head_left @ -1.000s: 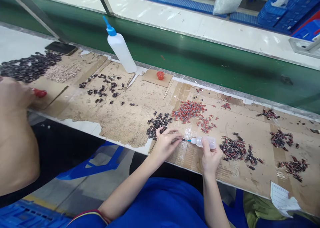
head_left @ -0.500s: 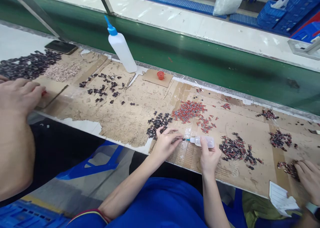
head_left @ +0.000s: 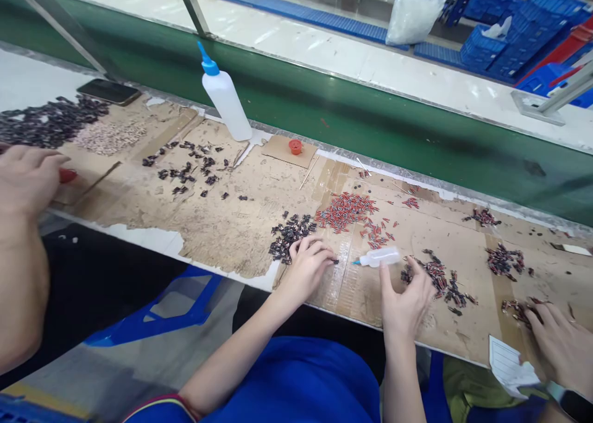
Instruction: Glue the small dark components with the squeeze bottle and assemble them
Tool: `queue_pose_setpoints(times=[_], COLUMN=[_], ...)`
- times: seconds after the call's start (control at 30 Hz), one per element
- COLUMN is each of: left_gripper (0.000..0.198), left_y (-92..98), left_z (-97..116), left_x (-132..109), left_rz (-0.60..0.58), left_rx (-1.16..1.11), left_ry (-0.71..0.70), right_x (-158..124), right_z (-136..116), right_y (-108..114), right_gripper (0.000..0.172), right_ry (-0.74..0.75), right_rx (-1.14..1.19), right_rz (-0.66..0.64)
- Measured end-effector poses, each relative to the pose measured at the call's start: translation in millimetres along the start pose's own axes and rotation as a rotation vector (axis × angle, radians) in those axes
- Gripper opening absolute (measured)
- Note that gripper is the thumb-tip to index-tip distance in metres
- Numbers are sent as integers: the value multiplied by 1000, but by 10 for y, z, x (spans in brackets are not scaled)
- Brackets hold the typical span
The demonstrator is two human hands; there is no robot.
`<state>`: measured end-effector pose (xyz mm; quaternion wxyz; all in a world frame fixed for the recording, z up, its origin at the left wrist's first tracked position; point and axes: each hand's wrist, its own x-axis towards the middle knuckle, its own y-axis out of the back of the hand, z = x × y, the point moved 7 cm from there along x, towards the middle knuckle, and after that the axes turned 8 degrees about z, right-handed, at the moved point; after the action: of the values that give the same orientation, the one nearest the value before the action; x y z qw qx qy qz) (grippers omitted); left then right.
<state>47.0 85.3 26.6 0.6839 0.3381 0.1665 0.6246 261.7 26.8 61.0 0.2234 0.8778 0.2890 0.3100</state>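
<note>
My left hand point(head_left: 308, 263) is closed in a pinch on a small black part point(head_left: 336, 261), beside a pile of similar black parts point(head_left: 290, 234). My right hand point(head_left: 407, 293) has thumb and fingers apart. Just beyond its thumb a small clear squeeze bottle point(head_left: 382, 256) with a thin blue tip lies on its side on the cardboard, the tip pointing left. Right of the bottle is a heap of black-and-red assembled parts point(head_left: 435, 272), partly behind my right fingers. A pile of small red parts point(head_left: 345, 212) lies beyond both hands.
A tall white bottle point(head_left: 227, 105) with a blue nozzle stands at the back edge, near a red cap point(head_left: 295, 146) on a cardboard square. Another person's hand point(head_left: 25, 179) is at the left; a co-worker's hand point(head_left: 558, 333) touches parts at the right. A green conveyor belt point(head_left: 324, 108) runs behind.
My right hand has let go of the squeeze bottle, which now lies on the cardboard, and has moved right with its fingers opened. My left hand keeps its pinch. The view has shifted slightly.
</note>
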Motion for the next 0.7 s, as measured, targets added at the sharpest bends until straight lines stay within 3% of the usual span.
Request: queue_pose_setpoints(times=[0.07, 0.17, 0.4, 0.57, 0.7], left_gripper=[17, 18, 19, 18, 19], left_y=[41, 125, 285, 340, 389], left_z=[-7, -15, 5, -19, 1], left_x=[-10, -24, -51, -62, -64], left_rz=[21, 71, 168, 217, 237], left_rx=[-35, -76, -188, -325, -342], left_ry=[-11, -30, -49, 12, 11], right_x=[87, 203, 355, 338, 81], right_z=[-199, -423, -536, -615, -855], right_y=[4, -203, -817, -813, -642], right_gripper=[40, 29, 39, 34, 22], right_ry=[207, 379, 482, 492, 674], right_rx=[-94, -70, -171, -3, 327], right_rz=[50, -6, -157, -290, -506])
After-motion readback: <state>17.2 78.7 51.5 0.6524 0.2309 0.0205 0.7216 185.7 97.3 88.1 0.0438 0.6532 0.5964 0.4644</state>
